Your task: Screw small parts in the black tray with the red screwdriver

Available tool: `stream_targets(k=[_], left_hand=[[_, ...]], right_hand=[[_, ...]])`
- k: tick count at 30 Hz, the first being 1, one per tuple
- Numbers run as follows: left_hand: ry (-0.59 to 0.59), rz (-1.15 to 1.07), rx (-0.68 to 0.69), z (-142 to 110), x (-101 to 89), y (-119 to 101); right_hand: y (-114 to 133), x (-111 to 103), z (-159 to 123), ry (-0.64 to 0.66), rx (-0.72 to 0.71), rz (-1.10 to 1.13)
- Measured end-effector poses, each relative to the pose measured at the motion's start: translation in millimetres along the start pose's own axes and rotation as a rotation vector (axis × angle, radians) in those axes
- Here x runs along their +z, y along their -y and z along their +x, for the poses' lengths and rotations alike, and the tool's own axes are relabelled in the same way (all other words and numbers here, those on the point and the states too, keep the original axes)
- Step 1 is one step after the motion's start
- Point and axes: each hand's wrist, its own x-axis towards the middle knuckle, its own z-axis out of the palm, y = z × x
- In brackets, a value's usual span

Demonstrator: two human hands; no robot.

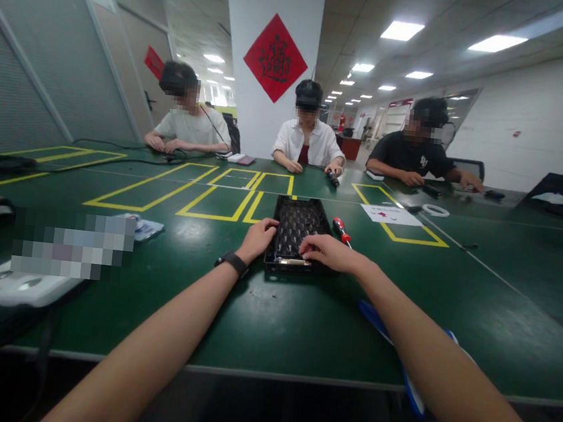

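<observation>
A shallow black tray (pixel 304 212) lies on the green table in front of me, with rows of small light-coloured pieces standing on its dark floor. My left hand (pixel 259 235) grips the tray's left wall, thumb and fingers at the rim. Over the tray's near right part, my right hand (pixel 325 250) is closed in a pinch, and whatever its fingertips hold is too small to make out. A pale strip (pixel 293 262) runs along the tray's near edge, just below the right fingertips. Beside the tray's right wall lies a screwdriver (pixel 341 229) with a red and black handle.
Under my right forearm is a blue-and-white item (pixel 414 386) at the table edge. White power strips (pixel 26 288) and cables occupy the left. A printed sheet (pixel 390 214) and a white ring (pixel 435 211) lie at right. Three people sit across the yellow-taped table (pixel 192 295).
</observation>
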Motion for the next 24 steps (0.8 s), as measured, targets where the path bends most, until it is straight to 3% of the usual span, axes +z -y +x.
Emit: stream_targets(k=[24], left_hand=[[-0.008, 0.009, -0.009, -0.6, -0.5, 0.3]], right_hand=[[-1.0, -1.0, 0.9, 0.013, -0.038, -0.002]])
